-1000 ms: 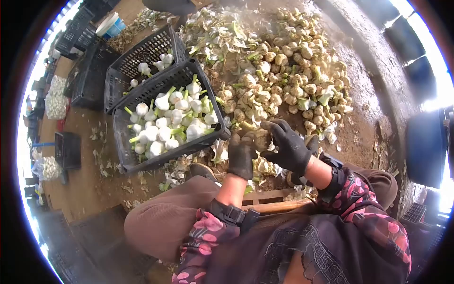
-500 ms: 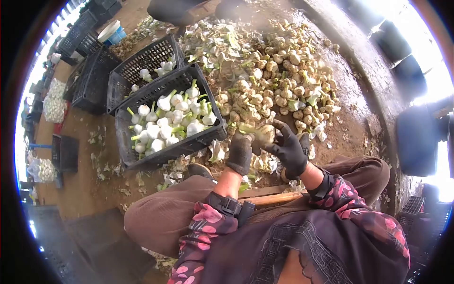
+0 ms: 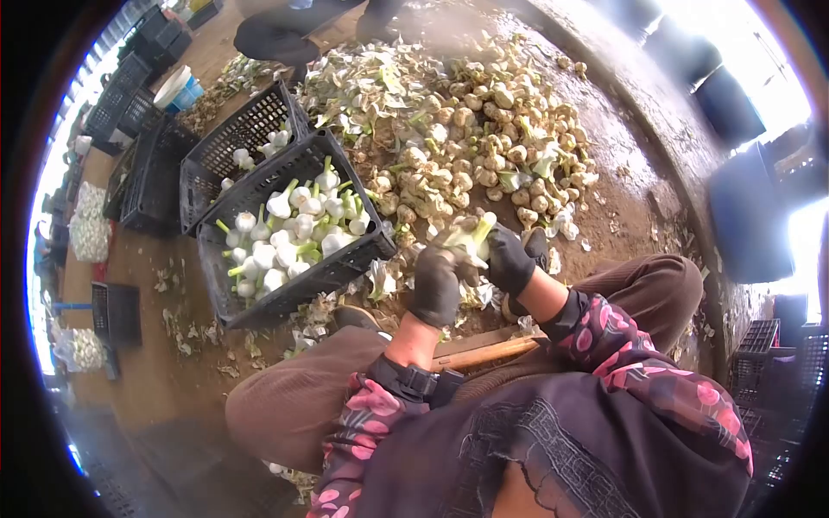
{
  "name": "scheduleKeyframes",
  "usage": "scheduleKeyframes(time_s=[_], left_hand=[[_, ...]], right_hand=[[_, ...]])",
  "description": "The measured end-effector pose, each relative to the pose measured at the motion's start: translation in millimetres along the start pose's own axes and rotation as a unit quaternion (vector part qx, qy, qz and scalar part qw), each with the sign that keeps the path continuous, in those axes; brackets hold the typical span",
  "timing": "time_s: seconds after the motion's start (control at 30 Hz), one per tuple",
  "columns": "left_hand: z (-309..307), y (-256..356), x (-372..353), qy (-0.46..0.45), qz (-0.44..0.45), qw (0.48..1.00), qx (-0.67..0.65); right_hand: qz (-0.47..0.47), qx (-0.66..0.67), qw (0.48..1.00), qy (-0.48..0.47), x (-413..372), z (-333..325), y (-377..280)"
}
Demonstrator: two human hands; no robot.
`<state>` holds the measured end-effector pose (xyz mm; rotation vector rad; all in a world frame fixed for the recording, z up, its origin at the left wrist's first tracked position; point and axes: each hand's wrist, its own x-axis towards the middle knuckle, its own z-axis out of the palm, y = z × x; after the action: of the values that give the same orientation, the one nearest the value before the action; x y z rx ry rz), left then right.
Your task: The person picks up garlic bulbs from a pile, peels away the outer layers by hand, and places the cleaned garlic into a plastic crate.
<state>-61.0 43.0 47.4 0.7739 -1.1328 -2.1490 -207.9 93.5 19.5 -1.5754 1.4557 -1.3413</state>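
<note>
My gloved left hand [image 3: 437, 283] is closed round a garlic bulb [image 3: 471, 241] with a pale green cut stem, held in front of my crossed legs. Against the bulb's other side is my right hand [image 3: 511, 261], also gloved, its fingers closed at the stem and outer skin; its fingertips are partly hidden. Just beyond both hands lies a heap of unpeeled, soil-brown garlic bulbs [image 3: 505, 155]. Clean white garlic bulbs with short stems [image 3: 289, 229] fill much of a black plastic crate [image 3: 259, 312] to my left.
Behind the near crate stands a second black crate [image 3: 197, 186] with a few white bulbs. Peeled skins [image 3: 363, 82] litter the floor. A wooden handle [image 3: 488, 352] lies across my lap. Another person's dark-clothed leg [image 3: 276, 39] is at the top. A white-and-blue bucket [image 3: 179, 90] stands far left.
Both hands have turned the garlic bulb so its stem now points up and right. The right hand's spread fingers have closed in against it. The view has shifted slightly.
</note>
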Motion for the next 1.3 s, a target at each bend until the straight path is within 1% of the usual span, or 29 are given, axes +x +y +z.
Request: scheduleKeyframes(time_s=[0.03, 0.1, 0.13, 0.17, 0.2, 0.23, 0.3, 0.33, 0.37, 0.43, 0.47, 0.5, 0.53, 0.57, 0.63, 0.67, 0.7, 0.73, 0.77, 0.83, 0.87, 0.9, 0.97, 1.0, 1.07, 1.1, 1.17, 1.2, 1.3], left_hand=[[-4.2, -7.9, -0.4, -0.013, 0.004, 0.992, -0.125], [-22.2, -18.1, 3.9, -0.026, -0.042, 0.993, -0.106], [-49.7, -47.8, 16.4, -0.025, -0.044, 0.993, -0.105], [-85.8, -92.8, 35.1, 0.030, 0.049, 0.996, 0.071], [-69.6, -74.7, 24.1, 0.094, 0.069, 0.935, 0.336], [-51.8, -54.4, 12.5, 0.166, 0.055, 0.801, 0.572], [-58.9, -76.9, 14.7, -0.074, 0.008, 0.799, 0.596], [-48.5, -78.5, 7.3, -0.143, -0.131, 0.739, 0.645], [-53.4, -89.2, 4.8, -0.173, -0.140, 0.757, 0.615], [-30.9, -49.9, -0.2, -0.068, -0.179, 0.753, 0.629], [-47.9, -60.7, 10.7, 0.031, -0.099, 0.809, 0.579], [-7.5, 2.6, -6.1, -0.011, -0.200, 0.939, 0.279], [2.1, 2.2, -12.7, -0.062, -0.195, 0.978, 0.040], [11.4, -1.2, -14.9, -0.110, -0.172, 0.959, -0.198], [18.4, -22.5, -9.1, -0.059, -0.051, 0.970, -0.232], [12.3, -27.5, -6.1, -0.055, -0.061, 0.968, -0.239], [11.0, -30.7, -5.2, -0.052, -0.059, 0.967, -0.241], [11.5, -33.8, -3.8, 0.017, -0.035, 0.984, -0.174], [9.8, -37.4, -1.6, 0.085, -0.012, 0.991, -0.105], [-4.5, -52.7, 3.1, 0.078, 0.022, 0.996, -0.033], [-5.8, -57.2, 3.3, 0.094, 0.061, 0.989, 0.093], [-5.8, -58.2, 2.6, 0.092, 0.081, 0.980, 0.159], [-5.5, -60.2, 1.2, 0.096, 0.120, 0.945, 0.288], [-4.6, -55.9, 0.8, 0.109, 0.117, 0.942, 0.297], [-6.0, -48.9, -1.6, 0.098, 0.111, 0.953, 0.263], [-4.0, -44.7, -3.3, 0.097, 0.112, 0.953, 0.264], [0.9, -35.3, -6.5, 0.030, 0.059, 0.998, 0.015], [1.2, -30.5, -9.0, 0.030, 0.013, 0.999, -0.021], [-12.3, -33.7, -5.0, 0.015, 0.012, 0.999, 0.044]], right_hand=[[0.063, 0.039, 0.997, -0.003, -4.3, 0.1, -3.4], [0.003, -0.149, 0.989, -0.019, -11.4, -4.0, 4.3], [-0.017, -0.077, 0.997, -0.014, -13.7, -8.3, 6.9], [-0.015, -0.075, 0.997, -0.018, -15.8, -7.7, -2.3], [0.097, 0.216, 0.972, 0.013, -17.3, -9.0, -22.2], [0.198, 0.484, 0.851, 0.044, -17.1, -12.1, -41.0], [0.232, 0.497, 0.835, 0.049, -14.0, -16.8, -45.0], [0.219, 0.500, 0.836, 0.059, -12.1, -17.2, -24.4], [0.205, 0.503, 0.837, 0.070, -9.1, -20.1, -12.0], [0.160, 0.485, 0.859, 0.040, -18.4, -29.2, -10.2], [0.115, 0.305, 0.944, 0.042, -23.2, -29.4, -9.5], [0.144, 0.327, 0.932, 0.057, -23.9, -24.3, -17.9], [0.172, 0.349, 0.918, 0.073, -24.5, -19.4, -26.5], [0.199, 0.372, 0.902, 0.091, -25.1, -14.5, -35.3], [0.182, 0.523, 0.831, 0.058, -22.1, -5.0, -5.1], [0.184, 0.524, 0.830, 0.055, -24.1, -6.1, 2.8], [0.225, 0.447, 0.864, 0.059, -20.5, -9.0, -4.4], [0.263, 0.365, 0.891, 0.061, -16.0, -12.4, -10.4], [0.262, 0.364, 0.892, 0.057, -10.9, -16.1, -12.8], [0.313, 0.014, 0.949, 0.021, -5.5, -22.5, -16.8], [0.261, -0.047, 0.964, -0.033, -6.5, -21.7, -20.8], [0.250, -0.025, 0.963, -0.095, -2.9, -16.6, -18.0], [0.250, -0.100, 0.961, -0.066, -4.3, -14.1, -18.7], [0.250, -0.100, 0.961, -0.063, -4.9, -13.6, -20.2], [0.109, -0.204, 0.973, -0.010, -8.6, -10.9, -23.6], [0.107, -0.204, 0.973, -0.010, -9.6, -11.9, -26.6], [0.072, -0.197, 0.977, 0.033, -12.3, -17.8, -33.2], [0.075, -0.188, 0.979, 0.036, -14.3, -19.8, -37.6], [0.000, -0.113, 0.993, 0.032, -17.8, -14.9, -49.7]])
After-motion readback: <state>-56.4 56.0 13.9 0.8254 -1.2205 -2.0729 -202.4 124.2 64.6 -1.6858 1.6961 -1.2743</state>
